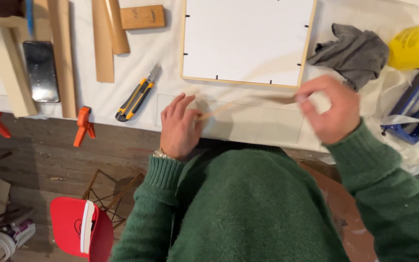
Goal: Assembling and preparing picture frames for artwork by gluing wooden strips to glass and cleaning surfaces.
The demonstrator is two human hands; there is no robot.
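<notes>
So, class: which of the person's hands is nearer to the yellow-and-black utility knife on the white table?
Left. The left hand lies just right of the yellow-and-black utility knife; the right hand is far across, near the grey cloth.

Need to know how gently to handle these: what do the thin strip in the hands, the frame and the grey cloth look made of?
Strip: pale, thin, probably wood veneer or tape; blurred, so unsure. It spans left hand to right hand. Frame: light unfinished wood rim with visible grain around a matte white board. Cloth: soft grey fabric, crumpled in folds.
</notes>
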